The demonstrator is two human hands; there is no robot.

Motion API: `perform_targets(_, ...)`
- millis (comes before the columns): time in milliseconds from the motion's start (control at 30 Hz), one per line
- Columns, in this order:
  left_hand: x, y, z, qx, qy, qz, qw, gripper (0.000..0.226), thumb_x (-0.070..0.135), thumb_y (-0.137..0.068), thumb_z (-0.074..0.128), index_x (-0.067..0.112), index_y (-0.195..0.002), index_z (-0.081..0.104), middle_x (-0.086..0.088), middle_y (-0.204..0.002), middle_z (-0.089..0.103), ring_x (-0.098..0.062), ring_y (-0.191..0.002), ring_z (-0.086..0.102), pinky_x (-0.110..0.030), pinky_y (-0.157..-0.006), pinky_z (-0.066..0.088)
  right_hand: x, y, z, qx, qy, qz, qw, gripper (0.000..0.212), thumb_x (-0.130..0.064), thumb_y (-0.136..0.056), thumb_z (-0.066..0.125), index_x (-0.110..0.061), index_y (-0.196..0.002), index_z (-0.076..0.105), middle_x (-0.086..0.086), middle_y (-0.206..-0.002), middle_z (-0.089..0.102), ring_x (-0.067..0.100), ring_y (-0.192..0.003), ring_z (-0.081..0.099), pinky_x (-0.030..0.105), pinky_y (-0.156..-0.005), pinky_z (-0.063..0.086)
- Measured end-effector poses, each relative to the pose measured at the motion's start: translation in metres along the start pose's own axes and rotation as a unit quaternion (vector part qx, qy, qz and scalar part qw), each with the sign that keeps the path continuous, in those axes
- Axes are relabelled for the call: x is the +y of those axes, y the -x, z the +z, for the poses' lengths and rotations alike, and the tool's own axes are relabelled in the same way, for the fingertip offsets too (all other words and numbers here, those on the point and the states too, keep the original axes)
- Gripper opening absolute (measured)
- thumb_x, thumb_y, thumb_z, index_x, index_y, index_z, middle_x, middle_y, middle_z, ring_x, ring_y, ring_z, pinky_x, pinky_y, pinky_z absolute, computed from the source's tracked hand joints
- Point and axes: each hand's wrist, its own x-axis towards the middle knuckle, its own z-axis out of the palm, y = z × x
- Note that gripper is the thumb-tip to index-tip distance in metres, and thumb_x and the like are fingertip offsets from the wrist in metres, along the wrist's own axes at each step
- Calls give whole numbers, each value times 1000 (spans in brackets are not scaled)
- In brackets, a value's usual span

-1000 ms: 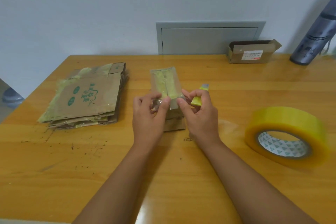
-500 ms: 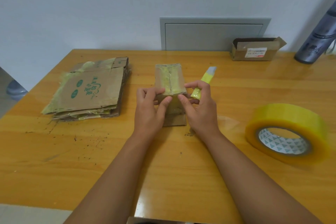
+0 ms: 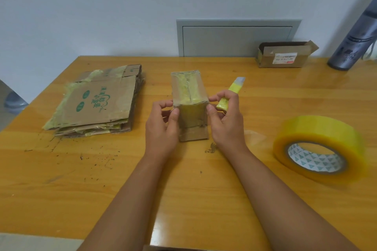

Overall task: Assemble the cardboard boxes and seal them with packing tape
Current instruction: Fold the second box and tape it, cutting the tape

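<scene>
**Small taped box held at both sides, mid-desk**

The small cardboard box (image 3: 188, 104) stands in the middle of the glossy wooden desk (image 3: 61, 179), its top seam covered in wrinkly yellowish tape. Left hand (image 3: 162, 126) pinches its left edge with curled fingers. Right hand (image 3: 226, 122) touches the right edge, its grip wrapped round a yellow utility knife (image 3: 230, 92). Right of the box lies a fat roll of clear-yellow packing tape (image 3: 318, 149); left of it, a stack of flattened cartons (image 3: 98, 104).

Even, soft light; sheen on the table (image 3: 265, 91); edges bow, corners perhaps slightly blurred.
</scene>
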Motion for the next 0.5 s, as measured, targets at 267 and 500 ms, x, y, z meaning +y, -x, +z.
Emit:
perform_targets(267, 3, 2, 2, 13, 4, -9, 1000, 11, 11, -100, 53, 19, -108, 56, 10, -95, 63, 3, -79, 58, -9, -60, 42, -1, 0, -2, 4, 1, -2, 1000, 36, 1, -94, 54, -31, -106, 44, -5, -97, 61, 10, -49, 47, 29, -52, 44)
perform_targets(500, 4, 1, 8, 47, -5, -28, 998, 12, 13, -100, 49, 22, -101, 57, 11, -80, 60, -3, -63, 52, -22, -56, 42, 0, 0, -1, 9, 9, -5, 1000, 27, 0, -94, 55, -20, -110, 47, -5, -95, 60, 6, -49, 45, 35, -53, 45)
